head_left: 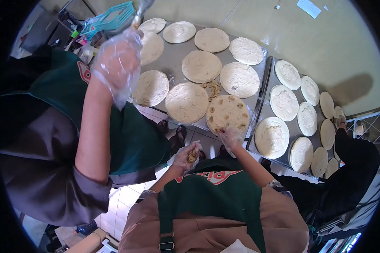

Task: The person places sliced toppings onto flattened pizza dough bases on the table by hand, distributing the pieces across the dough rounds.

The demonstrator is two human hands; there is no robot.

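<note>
My left hand, in a clear plastic glove, is closed loosely around a small heap of brown topping pieces in front of my apron. My right hand, gloved too, reaches to the near edge of a round pizza base. Its fingers are pinched together, with a brown piece at the fingertips. Brown pieces lie spaced over that base, mostly round its outer part. A loose pile of the same brown pieces sits just behind it on the metal table, between other bases.
At left, a co-worker's gloved hand is raised, gripping a utensil. Several plain or white-spread bases cover the table. A second tray on the right bears more bases; another person's hand is beside it. A turquoise basket stands back left.
</note>
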